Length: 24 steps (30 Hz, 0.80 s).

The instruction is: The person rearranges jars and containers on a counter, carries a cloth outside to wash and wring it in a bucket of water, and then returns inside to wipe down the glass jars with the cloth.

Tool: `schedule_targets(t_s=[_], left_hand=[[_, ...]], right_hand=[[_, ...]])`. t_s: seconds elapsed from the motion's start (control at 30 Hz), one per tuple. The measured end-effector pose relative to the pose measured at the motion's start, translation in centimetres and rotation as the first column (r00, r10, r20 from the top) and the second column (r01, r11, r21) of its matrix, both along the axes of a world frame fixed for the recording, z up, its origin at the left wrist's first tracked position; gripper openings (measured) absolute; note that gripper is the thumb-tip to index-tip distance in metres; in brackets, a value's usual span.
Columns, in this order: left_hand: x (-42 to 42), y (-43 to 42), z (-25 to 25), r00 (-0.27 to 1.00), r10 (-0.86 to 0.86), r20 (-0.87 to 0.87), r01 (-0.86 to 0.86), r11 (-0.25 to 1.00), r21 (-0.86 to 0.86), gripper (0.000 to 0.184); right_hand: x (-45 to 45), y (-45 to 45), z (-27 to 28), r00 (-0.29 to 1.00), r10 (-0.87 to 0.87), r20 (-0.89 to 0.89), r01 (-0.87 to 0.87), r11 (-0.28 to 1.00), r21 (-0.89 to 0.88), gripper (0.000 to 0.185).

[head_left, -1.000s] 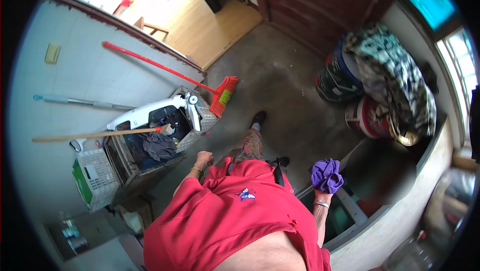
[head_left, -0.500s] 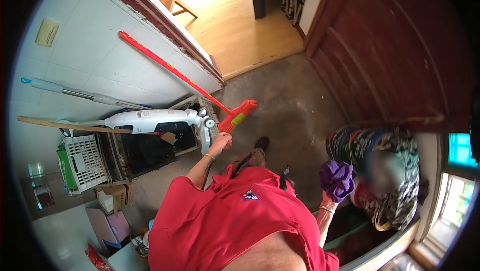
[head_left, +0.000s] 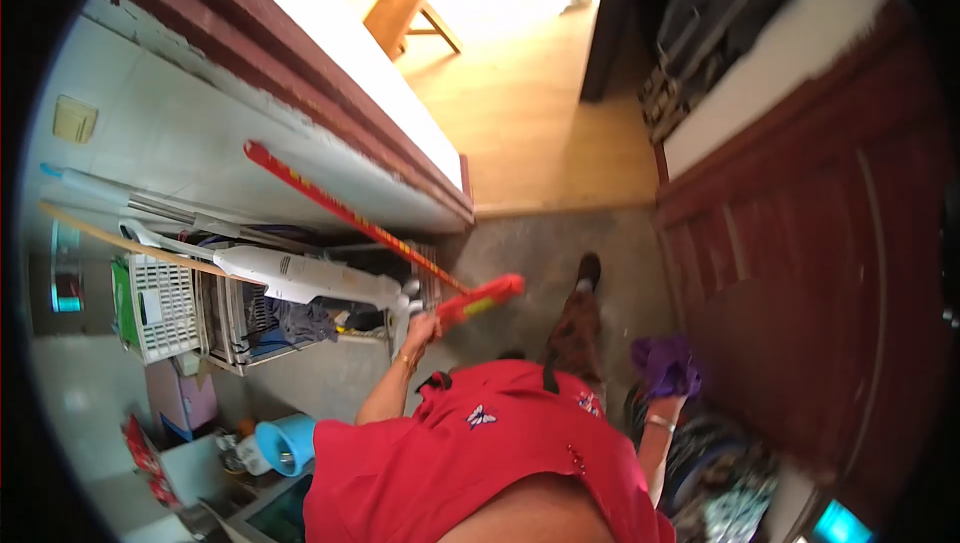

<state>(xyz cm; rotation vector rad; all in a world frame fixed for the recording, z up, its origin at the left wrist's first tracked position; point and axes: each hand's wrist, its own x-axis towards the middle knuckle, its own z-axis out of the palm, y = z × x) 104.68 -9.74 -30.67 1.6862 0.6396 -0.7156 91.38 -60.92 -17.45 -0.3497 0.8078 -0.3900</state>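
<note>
My right hand [head_left: 666, 404] is closed on a bunched purple cloth [head_left: 665, 367], held out on the right beside my body. The cloth covers most of its fingers. My left hand [head_left: 424, 329] is curled closed, slightly blurred, with no held thing showing in it. It appears at the near end of a red broom's head [head_left: 482, 302]; I cannot tell whether they touch. The broom's long red handle [head_left: 350, 218] slants up toward the left wall. Just left of that hand lies the white stick vacuum [head_left: 305, 278].
A doorway opens ahead onto a wooden floor [head_left: 545, 168] with a wooden stool [head_left: 398, 18]. A dark red door [head_left: 780, 273] stands at right. Along the left are a white basket [head_left: 165, 308], a wooden stick [head_left: 130, 238] and a blue bucket [head_left: 287, 443].
I have stepped forward toward the doorway, one foot now farther ahead. My right hand still holds the purple cloth. The patterned bundle at right has slid lower in view.
</note>
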Motion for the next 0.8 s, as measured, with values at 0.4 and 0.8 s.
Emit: schedule_targets(t_s=[0.4,0.8], left_hand=[[22.4,-12.6,4.0,0.953,0.289,0.090,-0.294,0.954,0.050,0.007],[60.1,-11.6,-5.8,0.998,-0.044,-0.034,0.052,0.953,0.299,0.017]], right_hand=[[32.4,-9.1,-3.5,0.847,0.482,0.226,-0.474,0.876,-0.092,0.018],[63.9,3.1,6.5,0.657,0.490,-0.572,-0.611,-0.099,-0.786,0.023]])
